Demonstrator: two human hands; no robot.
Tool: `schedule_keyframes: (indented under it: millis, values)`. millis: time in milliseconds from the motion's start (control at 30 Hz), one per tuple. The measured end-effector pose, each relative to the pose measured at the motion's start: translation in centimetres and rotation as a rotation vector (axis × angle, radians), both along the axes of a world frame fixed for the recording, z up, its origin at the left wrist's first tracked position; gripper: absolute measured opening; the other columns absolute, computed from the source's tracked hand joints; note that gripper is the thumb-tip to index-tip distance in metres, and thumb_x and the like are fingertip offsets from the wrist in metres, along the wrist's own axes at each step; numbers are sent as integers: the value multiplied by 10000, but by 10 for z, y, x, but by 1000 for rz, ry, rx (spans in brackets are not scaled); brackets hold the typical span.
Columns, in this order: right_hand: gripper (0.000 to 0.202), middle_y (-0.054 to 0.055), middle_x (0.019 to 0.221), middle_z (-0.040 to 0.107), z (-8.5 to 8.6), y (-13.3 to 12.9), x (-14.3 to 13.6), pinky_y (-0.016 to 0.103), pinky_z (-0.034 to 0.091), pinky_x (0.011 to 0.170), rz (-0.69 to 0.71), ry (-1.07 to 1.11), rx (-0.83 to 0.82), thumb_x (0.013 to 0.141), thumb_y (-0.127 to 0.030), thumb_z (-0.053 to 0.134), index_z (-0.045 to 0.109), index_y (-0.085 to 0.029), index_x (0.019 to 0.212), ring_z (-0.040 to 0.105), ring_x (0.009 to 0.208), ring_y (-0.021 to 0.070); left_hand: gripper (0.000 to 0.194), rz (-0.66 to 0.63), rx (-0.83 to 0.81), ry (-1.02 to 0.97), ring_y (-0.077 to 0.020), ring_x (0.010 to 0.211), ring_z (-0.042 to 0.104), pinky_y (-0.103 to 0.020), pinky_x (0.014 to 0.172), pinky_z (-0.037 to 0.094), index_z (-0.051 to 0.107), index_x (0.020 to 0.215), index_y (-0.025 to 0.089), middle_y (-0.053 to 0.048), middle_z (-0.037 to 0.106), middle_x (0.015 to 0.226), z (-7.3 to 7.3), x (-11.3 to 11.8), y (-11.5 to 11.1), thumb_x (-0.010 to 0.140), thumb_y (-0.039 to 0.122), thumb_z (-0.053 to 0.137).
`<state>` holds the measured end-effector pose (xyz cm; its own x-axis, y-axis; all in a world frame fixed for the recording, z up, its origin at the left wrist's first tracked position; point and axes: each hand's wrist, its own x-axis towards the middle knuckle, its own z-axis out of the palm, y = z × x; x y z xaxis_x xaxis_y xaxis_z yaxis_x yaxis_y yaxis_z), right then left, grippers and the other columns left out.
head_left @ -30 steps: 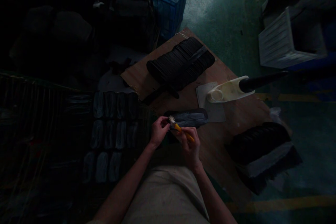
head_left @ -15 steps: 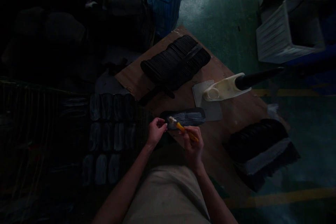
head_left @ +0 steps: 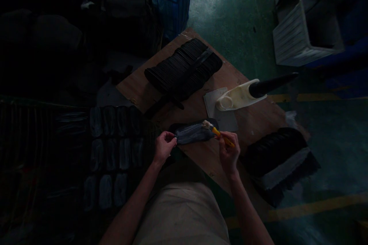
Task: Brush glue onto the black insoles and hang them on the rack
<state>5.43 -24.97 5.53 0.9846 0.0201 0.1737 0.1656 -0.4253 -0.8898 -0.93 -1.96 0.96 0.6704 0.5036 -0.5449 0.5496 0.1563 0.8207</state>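
A dark, elongated pad with rounded ends (head_left: 191, 133) lies on the wooden board (head_left: 247, 120), streaked with a whitish wet coating. My left hand (head_left: 165, 146) pinches the pad's left end between thumb and fingers. In my right hand (head_left: 229, 152) is a paintbrush (head_left: 216, 131) with a yellow handle, its pale bristles resting on the right part of the pad. Just beyond the pad, a cream plastic container (head_left: 240, 96) with a black stick-like end lies over pale sheets (head_left: 211, 103).
A strapped bundle of black pads (head_left: 184, 67) lies on the board's far side; another black stack (head_left: 277, 157) is at right. Rows of coated pads (head_left: 105, 155) lie at left. A blue crate (head_left: 169, 5) and a white bin (head_left: 290, 36) stand beyond.
My right hand has drawn the brush rightward along the pad, from near its left end to near its right end. My left hand stays at the left end. The whole view has shifted slightly.
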Motion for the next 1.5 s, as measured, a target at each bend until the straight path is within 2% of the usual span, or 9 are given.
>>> schedule_keyframes:
  millis: [233,500,733,833,967,1100,1233,1333,1500]
  values:
    - [122,51,954,565,3,-21,-2,381,525,787,-2,-86,-160,912,-231,539,619,-221,1003,587,885,196,240,13,59,14,-129,529,589,-231,492,477,588,769,163,13,606,626,-1,-1,-4,602,311,678]
    - [237,57,1037,552,4,-28,-34,284,553,745,174,-129,-346,914,-121,517,587,-256,1097,606,918,152,264,29,62,29,-127,515,584,-233,484,484,584,765,163,17,598,618,3,-1,-6,593,333,690]
    - [225,58,1024,555,24,-25,-40,326,548,798,117,-16,-144,901,-111,532,588,-239,1078,597,948,173,261,8,35,21,-113,533,587,-217,490,503,594,774,156,23,604,630,2,-3,-2,601,309,714]
    - [238,59,1034,543,19,-30,-27,339,545,802,72,-70,-196,897,-108,532,584,-245,1085,585,950,177,270,15,35,25,-109,536,591,-213,491,510,596,793,151,21,611,639,1,-4,-2,610,308,716]
    - [274,62,1028,533,13,-25,-31,298,549,771,205,-61,-255,897,-81,516,573,-246,1110,586,936,161,291,39,25,41,-111,534,597,-213,494,509,591,819,148,21,610,633,2,-4,-4,609,306,715]
    - [258,58,1020,558,27,-17,-40,297,551,770,294,67,-40,888,-83,537,583,-235,1092,598,930,156,332,46,0,56,-107,520,587,-208,490,489,596,826,141,31,601,611,8,-1,-1,572,297,739]
    - [129,46,1014,577,37,-23,-14,319,565,752,-44,75,201,881,-161,576,636,-216,982,596,949,175,393,32,-139,82,-91,508,567,-205,486,471,615,865,117,18,625,659,22,-4,8,546,277,780]
    - [104,29,1008,596,29,-25,18,337,584,740,-290,179,473,884,-267,593,642,-199,945,646,841,157,412,18,-322,87,-84,518,566,-212,490,475,624,900,115,-1,644,749,35,-12,12,562,272,799]
    - [177,-29,866,639,-3,-6,55,340,579,765,-398,357,920,799,-333,673,607,-198,892,672,686,120,396,85,-543,78,-72,492,548,-201,456,444,623,904,139,9,628,770,54,-26,0,562,234,800]
